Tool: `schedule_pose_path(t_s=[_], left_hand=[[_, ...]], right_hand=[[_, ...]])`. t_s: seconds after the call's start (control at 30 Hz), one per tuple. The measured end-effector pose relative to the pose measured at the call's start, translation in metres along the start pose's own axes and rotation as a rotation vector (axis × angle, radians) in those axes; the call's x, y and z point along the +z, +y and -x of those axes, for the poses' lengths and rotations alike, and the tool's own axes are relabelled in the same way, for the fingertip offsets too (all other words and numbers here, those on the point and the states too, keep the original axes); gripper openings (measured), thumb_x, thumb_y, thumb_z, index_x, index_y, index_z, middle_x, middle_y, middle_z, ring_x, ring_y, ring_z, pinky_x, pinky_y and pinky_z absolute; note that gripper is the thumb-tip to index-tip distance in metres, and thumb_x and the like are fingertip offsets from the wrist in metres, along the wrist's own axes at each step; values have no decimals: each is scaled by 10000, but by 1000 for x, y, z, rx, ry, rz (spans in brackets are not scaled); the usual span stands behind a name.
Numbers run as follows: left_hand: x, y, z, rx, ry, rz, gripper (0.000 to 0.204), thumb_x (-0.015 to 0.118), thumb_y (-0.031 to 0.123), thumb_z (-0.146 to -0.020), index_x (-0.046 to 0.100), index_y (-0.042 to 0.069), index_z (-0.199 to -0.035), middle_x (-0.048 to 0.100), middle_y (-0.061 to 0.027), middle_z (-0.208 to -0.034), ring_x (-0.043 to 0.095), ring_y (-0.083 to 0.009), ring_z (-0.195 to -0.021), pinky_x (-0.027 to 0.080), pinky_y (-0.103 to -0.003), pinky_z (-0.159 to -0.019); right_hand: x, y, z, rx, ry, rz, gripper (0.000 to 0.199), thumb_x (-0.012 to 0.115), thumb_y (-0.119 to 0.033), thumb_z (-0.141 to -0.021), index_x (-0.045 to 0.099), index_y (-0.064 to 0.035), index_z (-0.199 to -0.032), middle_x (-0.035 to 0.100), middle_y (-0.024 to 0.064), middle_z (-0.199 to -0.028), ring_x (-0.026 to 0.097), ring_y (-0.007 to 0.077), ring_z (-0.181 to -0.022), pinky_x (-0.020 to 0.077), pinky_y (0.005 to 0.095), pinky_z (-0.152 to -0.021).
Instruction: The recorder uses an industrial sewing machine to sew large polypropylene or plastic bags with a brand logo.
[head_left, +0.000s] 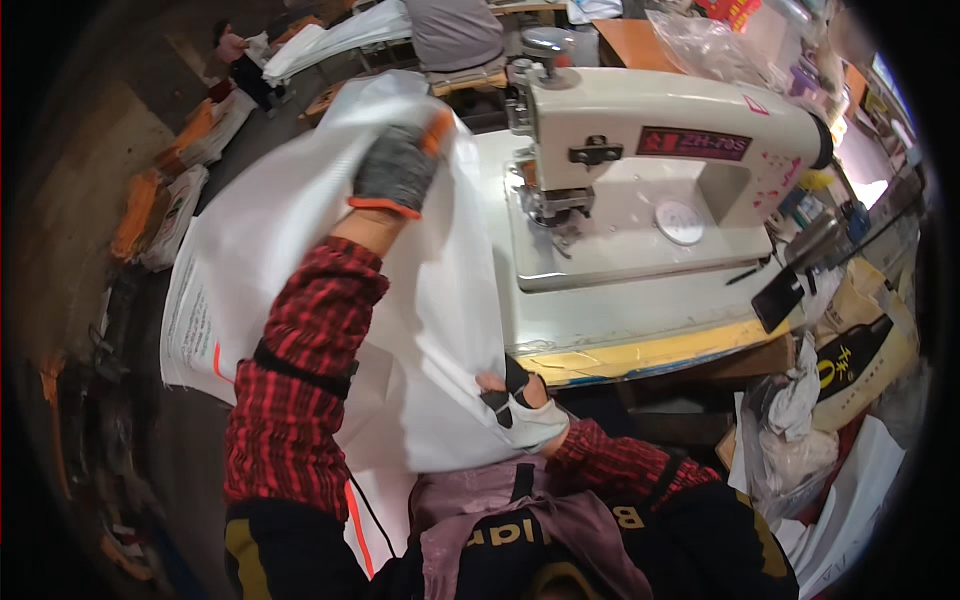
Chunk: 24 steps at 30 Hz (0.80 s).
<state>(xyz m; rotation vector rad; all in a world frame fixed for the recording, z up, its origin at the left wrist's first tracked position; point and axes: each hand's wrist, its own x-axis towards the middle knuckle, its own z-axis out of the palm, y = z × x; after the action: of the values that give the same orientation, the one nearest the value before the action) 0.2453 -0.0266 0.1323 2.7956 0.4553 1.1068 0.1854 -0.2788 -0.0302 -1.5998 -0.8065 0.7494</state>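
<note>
A large white woven sack (300,200) spreads across my lap and up along the left side of the sewing machine table. My left hand (395,168), in a grey glove with orange edging, is up at the sack's far part, fingers curled on its fabric. Close to my body, my right hand (530,412), in a white glove with bare fingertips, pinches the sack's right edge by the table's front. Something black shows at its fingers; I cannot tell whether it is a tool or part of the glove. Beside the sack stands a white sewing machine (650,130).
The machine's table (640,345) has a yellow-taped front edge. At its right end is a black phone-like object (778,300). Bags and plastic crowd the right side. Orange and white bundles (150,215) line the left floor. One person (238,55) stands far left; another sits ahead.
</note>
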Motion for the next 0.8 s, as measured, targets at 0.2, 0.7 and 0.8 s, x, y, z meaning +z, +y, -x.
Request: schedule_pose_path(t_s=[0.2,0.7,0.8], left_hand=[[122,-3,55,-247,-530,56,416,570,466,-757,675,63,-767,623,-149,-720,603,-298,-702,457,-386,-684],[161,-12,6,-61,-1487,-585,345,541,275,-782,590,45,-1035,588,-146,-1070,585,-266,-945,442,-359,-852],[52,17,0,-387,-1721,-658,413,590,317,-774,575,58,-1096,559,-131,-1153,566,-264,-988,416,-360,-899]], right_hand=[[-63,94,43,87,91,74,318,497,-177,-835,497,-36,-1121,585,172,-918,577,270,-806,453,343,-731],[-97,20,-38,428,-318,708,695,486,-366,-787,229,-96,-1374,608,229,-883,597,365,-787,464,406,-687],[-90,11,-73,340,-231,721,711,496,-344,-790,188,-100,-1383,603,235,-873,592,375,-781,461,412,-677]])
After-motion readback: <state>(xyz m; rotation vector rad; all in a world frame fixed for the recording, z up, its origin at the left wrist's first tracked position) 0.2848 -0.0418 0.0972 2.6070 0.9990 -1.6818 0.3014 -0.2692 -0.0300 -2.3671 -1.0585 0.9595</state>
